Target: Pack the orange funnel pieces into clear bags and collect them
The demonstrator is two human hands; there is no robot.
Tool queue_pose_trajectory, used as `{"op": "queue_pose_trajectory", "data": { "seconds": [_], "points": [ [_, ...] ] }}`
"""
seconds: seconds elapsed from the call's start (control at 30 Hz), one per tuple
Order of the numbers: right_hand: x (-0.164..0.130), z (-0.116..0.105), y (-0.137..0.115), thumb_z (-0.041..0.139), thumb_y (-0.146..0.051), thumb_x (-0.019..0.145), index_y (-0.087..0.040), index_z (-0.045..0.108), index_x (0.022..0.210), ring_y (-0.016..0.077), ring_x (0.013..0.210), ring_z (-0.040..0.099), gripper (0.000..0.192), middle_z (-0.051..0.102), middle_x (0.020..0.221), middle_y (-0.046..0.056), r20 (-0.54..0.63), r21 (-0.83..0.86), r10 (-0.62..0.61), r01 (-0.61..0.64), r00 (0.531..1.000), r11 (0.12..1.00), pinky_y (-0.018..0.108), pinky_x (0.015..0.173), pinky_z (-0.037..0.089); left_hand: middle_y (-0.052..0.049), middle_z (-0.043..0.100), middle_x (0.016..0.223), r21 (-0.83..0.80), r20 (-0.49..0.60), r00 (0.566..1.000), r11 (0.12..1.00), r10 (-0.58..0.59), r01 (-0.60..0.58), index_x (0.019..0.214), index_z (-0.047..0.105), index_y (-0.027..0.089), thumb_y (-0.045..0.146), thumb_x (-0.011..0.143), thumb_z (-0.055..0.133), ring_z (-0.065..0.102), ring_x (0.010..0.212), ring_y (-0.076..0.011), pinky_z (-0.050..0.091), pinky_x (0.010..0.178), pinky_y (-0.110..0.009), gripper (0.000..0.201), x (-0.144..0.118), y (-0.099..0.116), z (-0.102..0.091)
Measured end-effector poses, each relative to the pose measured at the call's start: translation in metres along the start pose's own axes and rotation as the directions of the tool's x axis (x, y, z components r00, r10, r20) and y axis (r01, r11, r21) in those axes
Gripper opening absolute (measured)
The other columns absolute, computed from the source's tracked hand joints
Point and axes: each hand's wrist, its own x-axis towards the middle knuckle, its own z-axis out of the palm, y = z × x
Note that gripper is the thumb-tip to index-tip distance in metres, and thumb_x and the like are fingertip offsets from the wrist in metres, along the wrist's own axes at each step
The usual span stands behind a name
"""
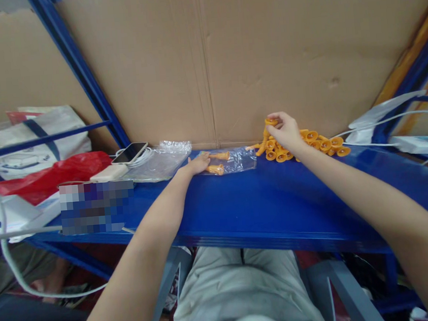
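My right hand pinches an orange flared-end piece by its wide top, holding it upright at the left side of a pile of similar orange pieces. Its narrow lower end points down toward the blue tabletop. My left hand lies flat, thumb apart, at the left end of a clear plastic bag. Two orange pieces, an upper one and a lower one, lie at the fingertips; whether they are inside the bag or on it I cannot tell.
Left of my left hand lies a stack of clear plastic bags. Beyond it are a phone, a coiled white cable, a white box and a red bag. A cardboard wall backs the blue table. White cables hang at both sides.
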Motion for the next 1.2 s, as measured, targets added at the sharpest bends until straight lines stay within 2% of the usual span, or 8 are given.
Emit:
{"op": "queue_pose_trajectory", "data": {
  "seconds": [0.2,0.37,0.53,0.63,0.77,0.93,1.07,1.2],
  "points": [
    [-0.024,0.002,0.005,0.058,-0.028,0.081,-0.017,0.059,0.120,0.0248,0.107,0.063,0.041,0.066,0.118,0.014,0.107,0.032,0.024,-0.027,0.994,0.999,0.040,0.094,0.051,-0.003,0.015,0.167,0.021,-0.001,1.000,1.000,-0.012,0.012,0.161,0.020,0.022,0.032,0.102,0.011,0.014,0.155,-0.0241,0.017,0.122,-0.057,0.061,0.000,0.001,-0.001],
    [-0.040,0.017,0.014,0.066,-0.026,0.079,-0.019,0.052,0.125,0.0234,0.101,0.067,0.048,0.068,0.115,0.012,0.170,0.138,0.142,-0.166,0.975,0.976,0.038,0.089,0.055,-0.003,0.015,0.167,0.024,0.001,1.000,1.000,0.007,-0.007,0.161,0.019,0.021,0.033,0.102,0.010,0.014,0.155,-0.0251,0.019,0.121,-0.060,0.061,0.000,0.000,-0.002],
    [-0.053,0.023,0.010,0.064,-0.024,0.082,-0.017,0.061,0.103,0.0241,0.094,0.070,0.022,0.071,0.099,0.011,0.348,0.152,0.177,-0.241,0.921,0.958,0.038,0.087,0.057,-0.004,0.015,0.167,0.021,0.001,1.000,1.000,0.024,-0.024,0.161,0.018,0.023,0.032,0.102,0.010,0.013,0.155,-0.0248,0.021,0.120,-0.061,0.060,0.002,-0.003,-0.001],
    [-0.056,0.022,0.002,0.060,-0.022,0.085,-0.016,0.064,0.095,0.0246,0.094,0.070,0.012,0.072,0.095,0.012,0.431,0.068,0.143,-0.190,0.891,0.979,0.039,0.088,0.056,-0.005,0.014,0.167,0.001,0.006,1.000,1.000,0.027,-0.027,0.161,0.018,0.023,0.032,0.102,0.010,0.011,0.155,-0.0232,0.017,0.121,-0.061,0.060,0.004,-0.004,0.000],
    [-0.054,0.012,-0.013,0.053,-0.023,0.090,-0.015,0.066,0.092,0.0243,0.092,0.069,0.015,0.073,0.096,0.012,0.519,-0.083,0.106,-0.074,0.848,0.994,0.036,0.084,0.054,-0.005,0.013,0.167,-0.014,0.009,1.000,1.000,0.019,-0.019,0.161,0.018,0.022,0.031,0.102,0.010,0.010,0.156,-0.0229,0.016,0.121,-0.060,0.060,0.003,-0.003,0.000],
    [-0.050,-0.006,-0.033,0.050,-0.035,0.093,-0.016,0.069,0.085,0.0268,0.085,0.068,0.027,0.071,0.083,0.010,0.589,-0.375,0.201,0.045,0.783,0.926,0.036,0.077,0.049,-0.006,0.016,0.167,-0.004,-0.001,1.000,1.000,0.023,-0.023,0.160,0.021,0.023,0.031,0.102,0.012,0.014,0.155,-0.0248,0.019,0.120,-0.060,0.059,0.000,-0.001,-0.001],
    [-0.044,-0.012,-0.043,0.049,-0.036,0.090,-0.018,0.071,0.078,0.0249,0.079,0.067,0.031,0.069,0.073,0.007,0.660,-0.419,0.214,0.116,0.720,0.900,0.033,0.075,0.047,-0.004,0.013,0.167,0.008,0.005,1.000,1.000,0.013,-0.013,0.161,0.020,0.022,0.032,0.102,0.010,0.012,0.155,-0.0227,0.017,0.122,-0.057,0.060,0.002,-0.001,-0.001],
    [-0.033,-0.013,-0.043,0.052,-0.031,0.083,-0.018,0.071,0.075,0.0207,0.069,0.064,0.025,0.069,0.069,0.006,0.706,-0.432,0.202,0.187,0.678,0.882,0.029,0.063,0.043,-0.005,0.016,0.167,0.013,-0.001,1.000,1.000,0.017,-0.017,0.161,0.021,0.022,0.032,0.102,0.011,0.013,0.155,-0.0254,0.020,0.120,-0.060,0.061,0.003,-0.002,0.000]
  ]
}}
